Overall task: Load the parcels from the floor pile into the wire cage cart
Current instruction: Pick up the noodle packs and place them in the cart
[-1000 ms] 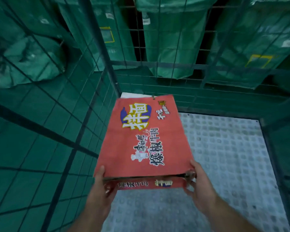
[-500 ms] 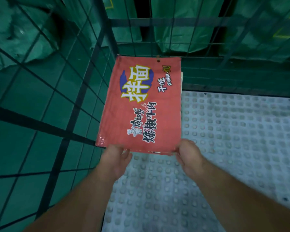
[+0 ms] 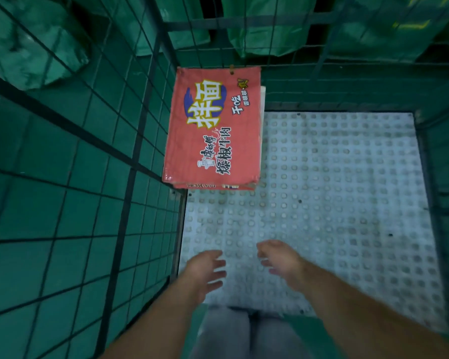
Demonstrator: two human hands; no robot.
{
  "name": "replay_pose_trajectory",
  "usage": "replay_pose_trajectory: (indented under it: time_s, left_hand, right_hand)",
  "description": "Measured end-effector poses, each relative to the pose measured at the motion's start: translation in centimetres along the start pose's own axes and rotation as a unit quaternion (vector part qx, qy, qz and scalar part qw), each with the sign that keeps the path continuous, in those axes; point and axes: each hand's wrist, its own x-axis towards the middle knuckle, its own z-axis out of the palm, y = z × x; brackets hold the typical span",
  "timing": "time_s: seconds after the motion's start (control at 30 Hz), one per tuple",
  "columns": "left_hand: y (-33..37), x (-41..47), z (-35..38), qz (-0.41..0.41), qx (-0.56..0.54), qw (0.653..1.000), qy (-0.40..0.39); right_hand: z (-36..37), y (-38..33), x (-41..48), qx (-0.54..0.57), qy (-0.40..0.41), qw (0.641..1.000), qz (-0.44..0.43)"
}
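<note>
A flat red box parcel [image 3: 213, 128] with printed characters lies on the studded white floor [image 3: 335, 203] of the wire cage cart, pushed into the far left corner against the green mesh wall [image 3: 151, 120]. A pale edge of something shows under its right side. My left hand [image 3: 205, 270] and my right hand [image 3: 280, 260] hover over the cart floor, well short of the parcel, fingers loosely spread and holding nothing.
Green sacks [image 3: 270, 27] hang or stand behind the cart's back mesh, and another green sack [image 3: 29, 45] lies outside the left wall. Green floor tiles show through the left mesh. The cart's right wall [image 3: 441, 177] bounds the floor.
Both hands set the red parcel down in the far left corner, let go of it and drew back toward me. The parcel now lies flat on the cart floor.
</note>
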Motion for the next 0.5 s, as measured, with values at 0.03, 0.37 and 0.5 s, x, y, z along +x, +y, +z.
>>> replay_pose_trajectory:
  time_s: [0.03, 0.37, 0.5]
  left_hand:
    - [-1.5, -2.3, 0.6, -0.009, 0.004, 1.000, -0.013]
    - [-2.6, -14.2, 4.3, 0.139, 0.253, 0.957, -0.033]
    - [-2.2, -15.4, 8.2, 0.188, 0.394, 0.897, -0.075]
  right_hand:
    - [0.1, 1.8, -2.2, 0.015, -0.005, 1.000, 0.019]
    - [-2.6, 9.4, -17.6, 0.148, 0.086, 0.985, -0.021]
    - [-3.1, 12.3, -21.1, 0.258, 0.146, 0.954, -0.040]
